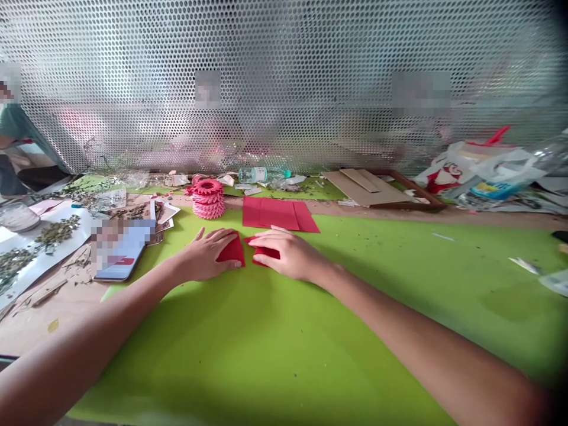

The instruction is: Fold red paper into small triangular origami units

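- Left red piece and right red piece are lying mid-table on the green mat, a narrow gap parting them.
- Left hand is curving over its piece, thumb at the near edge, fingers at the far: a light hold.
- Right hand is cupping the other, holding it between thumb and fingers.
- Surface: mat is showing scattered specks and a darker patch on the right; brown tabletop is showing at left.
- Room: a perforated metal screen is standing behind the table, blurred colour showing in it.
- Hard to make out: the hands are covering much of both pieces; I'm unable to tell how the right one is folded.
- Cut off at far left: a person in a green sleeve. Pixelation is masking part of the phone near the left forearm.
- Just beyond the hands, red sheets are lying flat; a stack of toothed pink-red rings is standing to their left.
- Farther back: a clear bottle is lying on its side, cardboard is resting by a brown frame, plastic bags are crowding the right.
- Dried plant bits are littering the left.
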Motion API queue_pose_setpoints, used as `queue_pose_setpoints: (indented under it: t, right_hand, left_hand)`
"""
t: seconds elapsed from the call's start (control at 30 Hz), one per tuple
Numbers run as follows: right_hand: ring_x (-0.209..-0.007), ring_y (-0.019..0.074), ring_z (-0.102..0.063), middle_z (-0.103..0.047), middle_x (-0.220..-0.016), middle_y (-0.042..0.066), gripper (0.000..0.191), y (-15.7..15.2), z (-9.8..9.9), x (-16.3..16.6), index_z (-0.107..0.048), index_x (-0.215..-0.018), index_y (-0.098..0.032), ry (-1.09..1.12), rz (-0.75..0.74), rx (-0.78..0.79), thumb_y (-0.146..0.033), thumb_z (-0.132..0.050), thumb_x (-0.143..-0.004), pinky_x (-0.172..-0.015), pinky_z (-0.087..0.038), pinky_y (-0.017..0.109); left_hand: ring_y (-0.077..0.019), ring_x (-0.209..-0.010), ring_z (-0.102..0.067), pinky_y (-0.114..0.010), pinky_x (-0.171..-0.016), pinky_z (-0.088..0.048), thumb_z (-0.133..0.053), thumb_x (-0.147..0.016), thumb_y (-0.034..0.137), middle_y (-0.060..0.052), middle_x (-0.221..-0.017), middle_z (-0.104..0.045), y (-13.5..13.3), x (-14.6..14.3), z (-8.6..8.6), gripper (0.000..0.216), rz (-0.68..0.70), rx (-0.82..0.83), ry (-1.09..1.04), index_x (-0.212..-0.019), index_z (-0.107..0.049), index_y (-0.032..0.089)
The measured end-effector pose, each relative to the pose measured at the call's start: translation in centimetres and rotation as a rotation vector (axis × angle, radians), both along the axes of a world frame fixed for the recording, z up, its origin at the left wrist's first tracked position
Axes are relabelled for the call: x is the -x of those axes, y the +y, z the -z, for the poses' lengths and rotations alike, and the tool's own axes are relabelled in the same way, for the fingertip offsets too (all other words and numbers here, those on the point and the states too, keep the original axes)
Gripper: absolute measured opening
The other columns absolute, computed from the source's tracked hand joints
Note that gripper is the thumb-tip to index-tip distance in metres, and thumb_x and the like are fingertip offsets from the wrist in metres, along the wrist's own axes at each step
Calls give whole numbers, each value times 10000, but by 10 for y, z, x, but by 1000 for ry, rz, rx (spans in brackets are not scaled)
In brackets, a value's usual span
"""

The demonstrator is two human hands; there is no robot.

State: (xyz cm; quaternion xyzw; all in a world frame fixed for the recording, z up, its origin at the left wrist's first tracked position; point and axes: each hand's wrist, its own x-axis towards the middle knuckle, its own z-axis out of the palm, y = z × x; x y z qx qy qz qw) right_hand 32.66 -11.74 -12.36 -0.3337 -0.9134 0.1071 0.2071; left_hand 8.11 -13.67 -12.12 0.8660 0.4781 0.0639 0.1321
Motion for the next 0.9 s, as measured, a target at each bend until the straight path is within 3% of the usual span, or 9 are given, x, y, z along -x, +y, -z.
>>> queue_pose_setpoints:
  t: [0.13,0.23,0.37,0.43,0.5,0.57,0.77,0.9]
  right_hand:
    - [-1089,246,-674,-745,-1120,72,236,7,-3,-7,-743,-1087,-223,91,34,-62,-301,-627,-897,-1073,-438,491]
    - [-1101,248,-669,-741,-1134,69,258,16,-11,-17,-740,-1097,-220,179,118,-135,-338,-599,-916,-1090,-428,484]
    - [-1120,269,-657,-716,-1188,95,362,39,-11,-31,-709,-1176,-191,248,395,-183,-407,-538,-941,-1036,-482,468]
    - [-1224,281,-597,-640,-1315,123,450,52,-3,-35,-635,-1292,-159,196,469,-88,-425,-482,-963,-1078,-446,478]
    - [-1358,291,-471,-539,-1432,105,495,61,5,-38,-535,-1398,-183,62,423,55,-432,-422,-985,-1137,-366,524]
    - [-1402,276,-412,-504,-1467,76,484,64,8,-40,-524,-1407,-209,39,393,62,-421,-415,-986,-1170,-320,516]
    - [-1204,293,-598,-658,-1282,128,403,56,-8,-45,-636,-1268,-157,80,501,-225,-309,-433,-955,-1068,-444,509]
    - [-1140,287,-629,-703,-1196,115,311,37,-14,-32,-712,-1114,-169,3,312,-185,-278,-485,-931,-1028,-471,510]
  left_hand:
    - [-285,-1467,-269,-513,-1214,-68,-370,-929,661,-106,-1587,-315,0,0,0,730,3,-3,11,-1521,-303,239]
    - [-287,-1468,-265,-515,-1213,-72,-362,-933,656,-111,-1589,-308,0,0,-1,733,4,4,22,-1526,-293,231]
    - [-280,-1474,-248,-522,-1211,-63,-354,-940,648,-108,-1595,-296,0,-1,-1,730,1,10,33,-1530,-283,226]
    - [-276,-1476,-242,-524,-1211,-63,-350,-940,649,-104,-1596,-292,0,-1,-1,734,0,10,41,-1532,-278,222]
    - [-278,-1475,-244,-522,-1210,-78,-344,-937,658,-103,-1595,-295,1,-1,1,741,-5,6,46,-1531,-281,219]
    - [-277,-1474,-249,-516,-1210,-89,-335,-935,665,-102,-1594,-298,1,-1,2,746,-10,2,41,-1529,-286,218]
    - [-275,-1474,-254,-513,-1213,-68,-328,-923,690,-109,-1595,-294,-1,0,1,782,-7,-8,30,-1540,-253,214]
    - [-318,-1468,-262,-500,-1211,-102,-423,-821,782,-131,-1595,-278,0,7,-6,935,-42,-39,61,-1538,-272,201]
